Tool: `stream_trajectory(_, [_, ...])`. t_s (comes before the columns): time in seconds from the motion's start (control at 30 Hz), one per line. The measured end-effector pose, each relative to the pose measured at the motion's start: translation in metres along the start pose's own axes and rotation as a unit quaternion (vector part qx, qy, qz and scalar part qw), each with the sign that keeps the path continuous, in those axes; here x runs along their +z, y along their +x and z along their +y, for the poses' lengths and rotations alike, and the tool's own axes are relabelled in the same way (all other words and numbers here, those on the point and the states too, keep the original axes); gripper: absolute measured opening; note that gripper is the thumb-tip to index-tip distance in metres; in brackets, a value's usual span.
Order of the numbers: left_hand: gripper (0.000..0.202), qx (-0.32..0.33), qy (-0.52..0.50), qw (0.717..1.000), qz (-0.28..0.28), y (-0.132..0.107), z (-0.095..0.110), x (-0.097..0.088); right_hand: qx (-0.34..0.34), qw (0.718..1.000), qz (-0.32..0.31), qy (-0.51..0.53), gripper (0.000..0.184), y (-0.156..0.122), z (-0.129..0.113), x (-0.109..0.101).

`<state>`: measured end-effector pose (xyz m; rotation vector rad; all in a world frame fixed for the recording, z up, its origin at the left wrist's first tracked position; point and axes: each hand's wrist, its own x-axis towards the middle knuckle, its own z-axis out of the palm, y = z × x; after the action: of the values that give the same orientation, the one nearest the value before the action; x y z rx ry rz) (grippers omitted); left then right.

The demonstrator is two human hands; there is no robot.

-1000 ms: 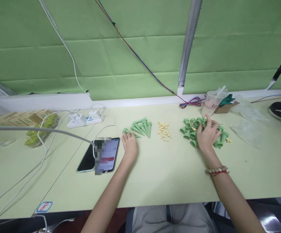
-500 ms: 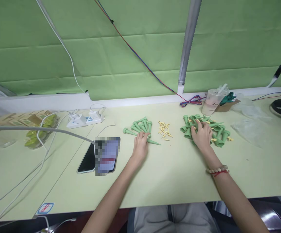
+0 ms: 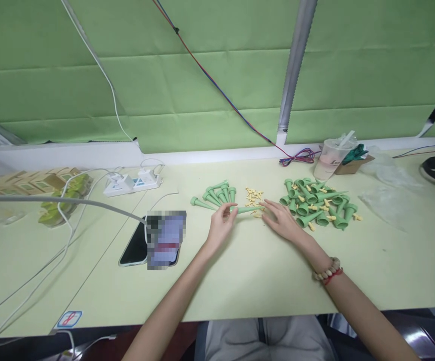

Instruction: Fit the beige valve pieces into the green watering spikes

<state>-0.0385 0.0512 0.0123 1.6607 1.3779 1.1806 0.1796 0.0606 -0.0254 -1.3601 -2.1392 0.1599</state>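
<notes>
Head view: a pale table is covered along its middle by the work. Toward the right, a large heap of green cones is spread, with yellow bits seen among them and at some tips. At the left, a smaller fan of cones is laid out, on which no yellow is seen. From this, the larger share is judged done and the smaller share left, though not every joint can be checked. Between these groups, a pinch is formed by the left hand, while the right hand is held opposite, fingers bent. Just beyond them, small yellow pieces are scattered, unused. One green cone is held nearly level, its wide end pinched at left, its tip met by the right fingertips; whether anything is gripped there cannot be told.
</notes>
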Motion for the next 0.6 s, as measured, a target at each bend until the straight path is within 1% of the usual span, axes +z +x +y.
stream_trajectory(0.07, [0.029, -0.027, -0.082, 0.996, 0.008, 0.000, 0.004, 0.000, 0.006, 1.000, -0.024, -0.003, 0.041, -0.002, 0.002, 0.005])
stream_trajectory(0.17, [0.035, -0.056, -0.147, 0.988, 0.005, -0.001, 0.007, 0.001, 0.005, 0.999, -0.038, 0.006, 0.036, -0.002, 0.004, 0.008])
stream_trajectory(0.23, [0.039, -0.080, -0.168, 0.983, -0.006, -0.003, 0.007, 0.004, 0.002, 0.999, -0.039, 0.021, 0.029, -0.001, 0.004, 0.007])
stream_trajectory(0.37, [0.047, -0.141, -0.208, 0.967, -0.051, -0.011, 0.006, 0.016, -0.002, 0.998, -0.029, 0.048, 0.023, 0.001, -0.001, 0.003])
stream_trajectory(0.43, [0.049, -0.163, -0.220, 0.959, -0.069, -0.014, 0.006, 0.022, -0.004, 0.998, -0.023, 0.058, 0.021, 0.002, -0.002, 0.003])
stream_trajectory(0.53, [0.051, -0.182, -0.232, 0.952, -0.084, -0.016, 0.004, 0.027, 0.010, 0.998, -0.014, 0.065, 0.020, 0.003, -0.002, 0.005])
stream_trajectory(0.6, [0.051, -0.191, -0.243, 0.947, -0.086, -0.016, 0.002, 0.027, 0.023, 0.997, -0.003, 0.069, 0.024, 0.004, 0.000, 0.007])
